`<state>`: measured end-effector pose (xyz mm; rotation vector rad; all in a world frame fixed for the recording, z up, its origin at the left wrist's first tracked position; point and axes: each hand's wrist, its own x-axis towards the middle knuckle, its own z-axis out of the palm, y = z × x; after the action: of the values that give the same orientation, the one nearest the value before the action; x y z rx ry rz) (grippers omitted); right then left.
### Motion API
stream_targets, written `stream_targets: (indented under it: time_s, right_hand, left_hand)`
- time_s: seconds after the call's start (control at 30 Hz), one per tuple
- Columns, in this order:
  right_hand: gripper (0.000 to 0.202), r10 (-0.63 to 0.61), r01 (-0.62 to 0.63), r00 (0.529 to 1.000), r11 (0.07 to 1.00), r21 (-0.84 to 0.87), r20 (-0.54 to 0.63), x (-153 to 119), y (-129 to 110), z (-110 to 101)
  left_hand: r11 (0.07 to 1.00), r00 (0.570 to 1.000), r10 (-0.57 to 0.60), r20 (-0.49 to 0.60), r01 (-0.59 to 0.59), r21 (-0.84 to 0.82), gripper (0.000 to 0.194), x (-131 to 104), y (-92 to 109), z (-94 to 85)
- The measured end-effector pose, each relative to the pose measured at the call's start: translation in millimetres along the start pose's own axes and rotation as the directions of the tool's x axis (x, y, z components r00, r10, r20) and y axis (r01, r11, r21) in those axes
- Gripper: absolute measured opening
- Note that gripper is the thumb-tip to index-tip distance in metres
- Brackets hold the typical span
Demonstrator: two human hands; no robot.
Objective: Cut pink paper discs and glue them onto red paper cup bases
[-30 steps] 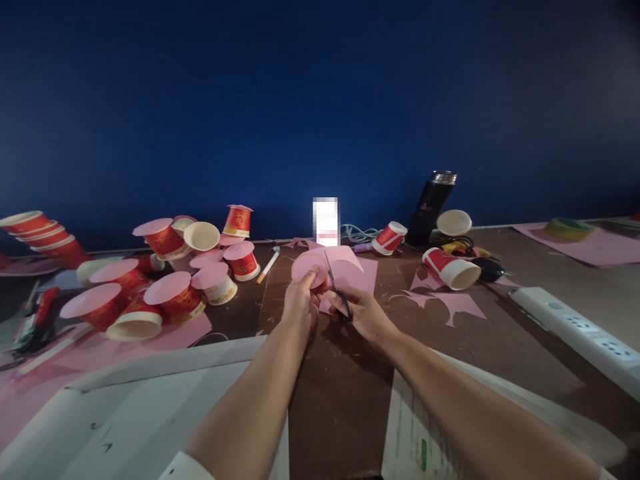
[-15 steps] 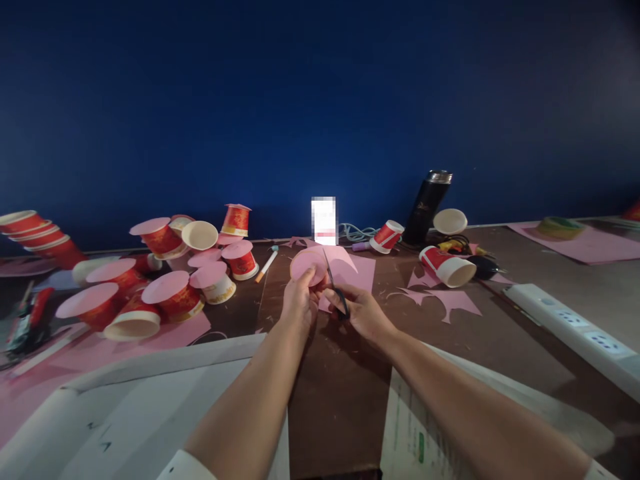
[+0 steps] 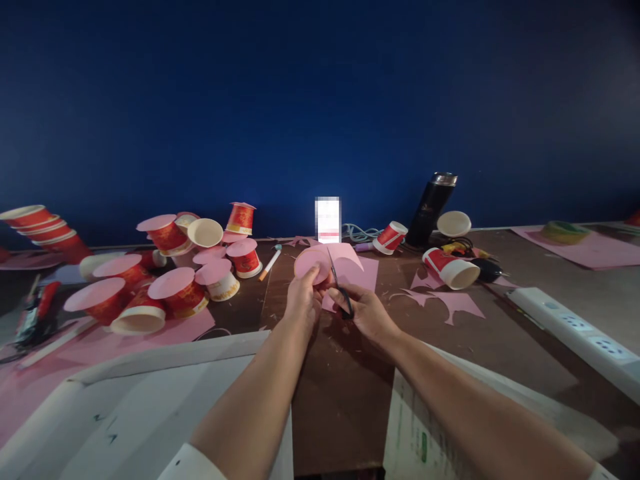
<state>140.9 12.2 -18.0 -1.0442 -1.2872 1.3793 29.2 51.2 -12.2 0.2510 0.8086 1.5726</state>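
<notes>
My left hand (image 3: 305, 293) grips a round piece of pink paper (image 3: 311, 261), thumb on top, above the middle of the brown table. Closed round the black handles of a pair of scissors (image 3: 345, 303) is my right hand (image 3: 367, 312). The blades point away from me and lie along the right edge of the pink round. Behind and beneath them a pink sheet (image 3: 361, 275) lies on the table. To the left, several red paper cups (image 3: 175, 303) bear pink paper discs on their ends. Part of the left fingers is hidden under the paper.
A lit phone (image 3: 328, 220) stands at the back. Right of it are a tipped red cup (image 3: 450, 269), a leaning black flask (image 3: 431, 208), pink offcuts (image 3: 453, 305) and a white power strip (image 3: 575, 327). A marker (image 3: 270, 263) lies left of my hands. Stacked cups (image 3: 47, 230) lean far left.
The whole view has shifted slightly, so everything appears a little further right. Both hands keep their grip on the paper and scissors; otherwise little differs.
</notes>
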Motion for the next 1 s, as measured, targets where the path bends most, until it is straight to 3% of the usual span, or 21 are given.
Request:
stream_targets:
  time_s: [0.4, 1.0]
  right_hand:
    - [0.033, -0.033, 0.034, 0.999, 0.998, -0.061, 0.014, 1.2, 3.3, -1.6]
    - [0.04, -0.069, 0.074, 0.997, 0.986, -0.15, 0.037, 0.2, 1.0, -3.1]
  left_hand:
    - [1.0, 1.0, -0.002, -0.006, 0.002, -0.017, 0.019, -1.7, 1.9, 2.3]
    - [0.998, 1.0, 0.004, 0.014, -0.003, -0.057, 0.008, -3.3, 5.6, 3.6]
